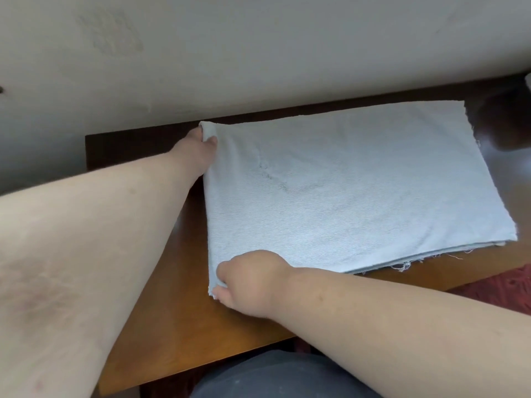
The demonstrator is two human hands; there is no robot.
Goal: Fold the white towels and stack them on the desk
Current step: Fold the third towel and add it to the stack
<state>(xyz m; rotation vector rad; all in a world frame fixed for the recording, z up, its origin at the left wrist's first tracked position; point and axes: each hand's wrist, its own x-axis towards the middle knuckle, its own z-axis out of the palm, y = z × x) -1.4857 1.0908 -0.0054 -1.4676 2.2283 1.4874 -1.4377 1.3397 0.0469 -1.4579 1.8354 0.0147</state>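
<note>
Your left hand (198, 145) is pinching the towel (353, 191)'s far-left corner. Your right hand (247, 282) is pinching its near-left corner, the towel lying rightward across the tabletop (178, 311).

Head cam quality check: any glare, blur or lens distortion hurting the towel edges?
Head view: wide-angle bend curves the desk edges; glare patch on the wood far right; towel weave and frayed near edge sharp; left hand and right hand at its corners unblurred; light soft.
</note>
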